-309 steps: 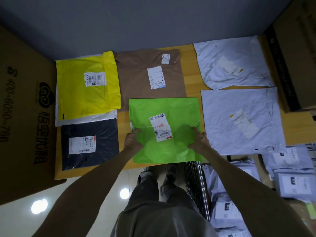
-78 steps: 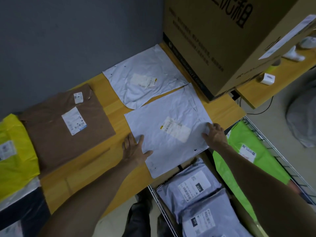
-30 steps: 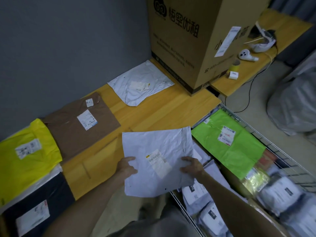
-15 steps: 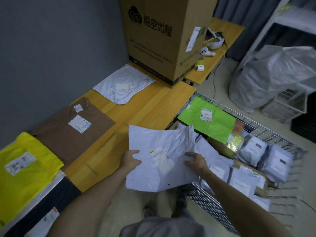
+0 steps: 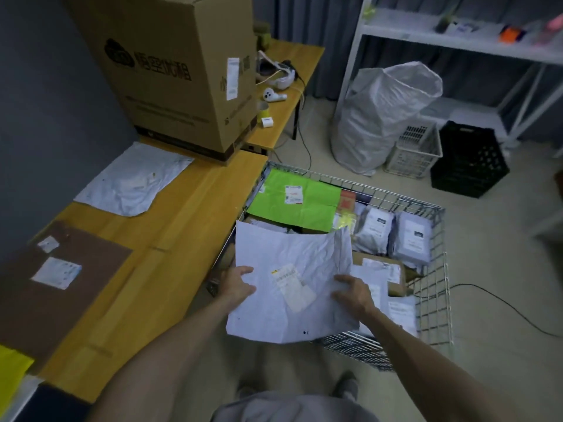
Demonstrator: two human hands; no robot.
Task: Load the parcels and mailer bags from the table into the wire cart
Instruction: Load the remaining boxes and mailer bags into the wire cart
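A crumpled white mailer bag (image 5: pixel 292 257) with a label hangs over the near left corner of the wire cart (image 5: pixel 432 287). My left hand (image 5: pixel 237 284) grips its left edge and my right hand (image 5: pixel 353 292) grips its right side. Inside the cart lie a green mailer (image 5: pixel 304 205), several grey mailer bags (image 5: pixel 396 236) and a cardboard parcel (image 5: pixel 399 277). On the wooden table (image 5: pixel 182 214) remain a white mailer (image 5: pixel 134 181), a brown mailer (image 5: pixel 45 287) and, at the lower left edge, a yellow mailer (image 5: pixel 10 379).
A big cardboard box (image 5: pixel 170 71) stands at the table's far end, with a headset and controller (image 5: pixel 274 86) beyond it. Right of the cart are a full white sack (image 5: pixel 384 117), a white basket (image 5: pixel 417 150), a black crate (image 5: pixel 469 159) and a white shelf rack (image 5: pixel 457 41).
The white mailer has come off the table in both hands and swung right over the cart. The green mailer, held on the table earlier, lies in the cart.
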